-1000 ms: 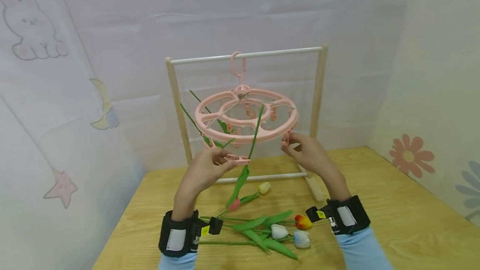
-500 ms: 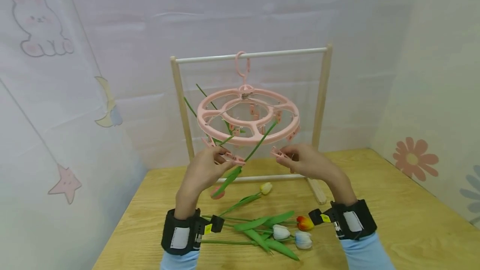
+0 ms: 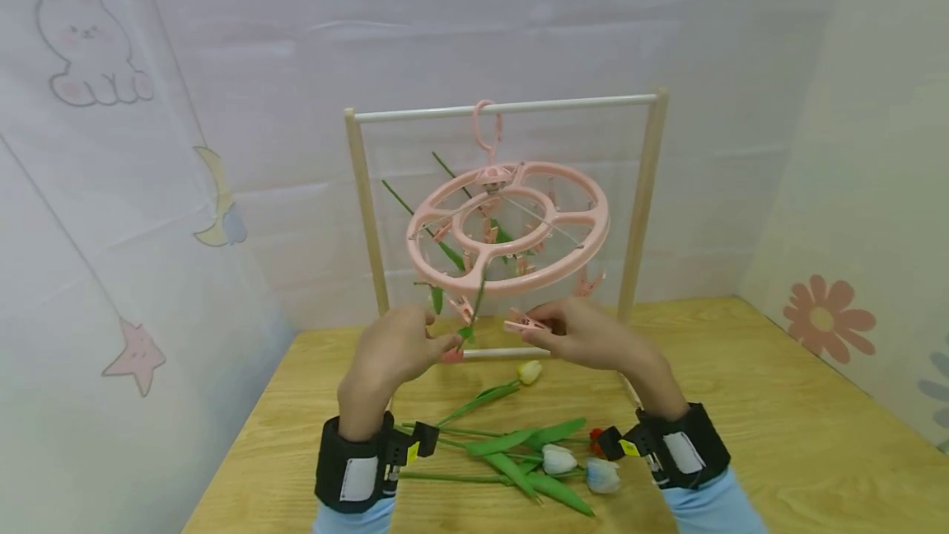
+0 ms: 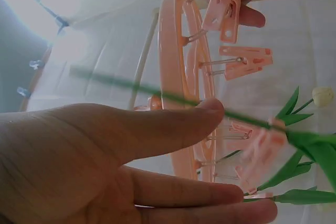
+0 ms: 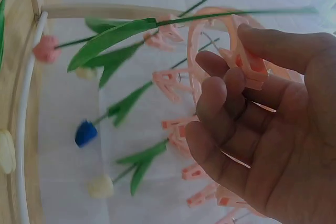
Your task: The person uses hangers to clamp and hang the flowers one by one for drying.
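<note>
A pink round clip hanger (image 3: 511, 274) hangs from the rack's bar. My left hand (image 3: 393, 353), its thumb and fingers apart, is beside a pink tulip (image 5: 46, 49) whose green stem (image 4: 121, 82) crosses behind the thumb in the left wrist view. A blurred pink clothespin (image 4: 268, 140) is on that stem, off my fingertips. My right hand (image 3: 596, 332) pinches another pink clothespin (image 4: 226, 11) between thumb and fingers, below the ring's front edge. A blue tulip (image 5: 85, 133) and a white tulip (image 5: 101, 186) hang from other clips.
The rack has wooden posts (image 3: 643, 188) and a white top bar (image 3: 578, 105). Several tulips lie on the wooden table (image 3: 741, 402), among them a yellow tulip (image 3: 530, 372), a white tulip (image 3: 558, 460) and a pale blue tulip (image 3: 602, 476).
The left fingers have let go of the clothespin by the pink tulip, which has swung downward. My right hand has drawn its clothespin left and down. The hanger has turned and tilted.
</note>
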`<state>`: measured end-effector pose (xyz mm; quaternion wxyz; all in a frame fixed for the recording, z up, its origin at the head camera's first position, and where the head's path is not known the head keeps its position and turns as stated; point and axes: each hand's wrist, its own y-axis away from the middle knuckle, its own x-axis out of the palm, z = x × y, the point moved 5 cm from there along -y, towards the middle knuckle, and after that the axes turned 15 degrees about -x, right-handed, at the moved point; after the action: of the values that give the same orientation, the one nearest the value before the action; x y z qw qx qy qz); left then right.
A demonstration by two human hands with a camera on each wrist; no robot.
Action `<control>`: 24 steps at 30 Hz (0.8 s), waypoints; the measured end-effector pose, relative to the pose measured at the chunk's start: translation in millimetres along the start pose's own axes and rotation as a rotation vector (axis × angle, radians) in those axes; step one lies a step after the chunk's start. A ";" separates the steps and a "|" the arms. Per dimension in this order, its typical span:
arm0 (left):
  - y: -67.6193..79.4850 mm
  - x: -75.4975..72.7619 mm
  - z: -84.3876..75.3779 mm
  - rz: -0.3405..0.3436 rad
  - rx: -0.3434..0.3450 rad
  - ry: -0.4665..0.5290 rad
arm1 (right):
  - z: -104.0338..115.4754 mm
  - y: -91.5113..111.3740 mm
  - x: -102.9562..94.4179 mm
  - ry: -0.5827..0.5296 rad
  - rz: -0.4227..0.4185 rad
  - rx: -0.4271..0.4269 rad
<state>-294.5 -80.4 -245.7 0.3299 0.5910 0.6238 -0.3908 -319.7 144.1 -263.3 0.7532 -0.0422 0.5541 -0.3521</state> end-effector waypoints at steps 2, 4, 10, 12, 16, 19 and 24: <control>2.0 1.5 -2.7 0.027 0.020 -0.011 | 3.2 -3.1 3.9 0.015 -0.006 -0.010; 2.6 5.0 -7.5 0.074 0.079 -0.010 | 6.3 -6.7 8.4 0.031 -0.017 -0.021; -0.9 18.5 -21.2 0.223 0.262 0.117 | 13.0 -16.6 25.0 -0.004 -0.055 -0.057; -3.1 20.2 -22.4 0.218 0.283 0.152 | 14.1 -19.3 29.9 -0.015 -0.061 -0.058; -6.0 20.5 -23.4 0.182 0.318 0.178 | 14.8 -21.7 35.4 -0.032 -0.062 -0.048; -7.1 19.2 -23.5 0.154 0.321 0.182 | 14.5 -22.0 36.0 -0.064 -0.056 -0.045; -8.8 16.4 -21.0 0.125 0.255 0.182 | -2.4 -18.3 47.5 -0.091 0.049 0.006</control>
<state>-303.6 -54.1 -249.2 0.2179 0.6986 0.5587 -0.3903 -324.0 103.7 -294.1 0.7860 -0.0426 0.5191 -0.3330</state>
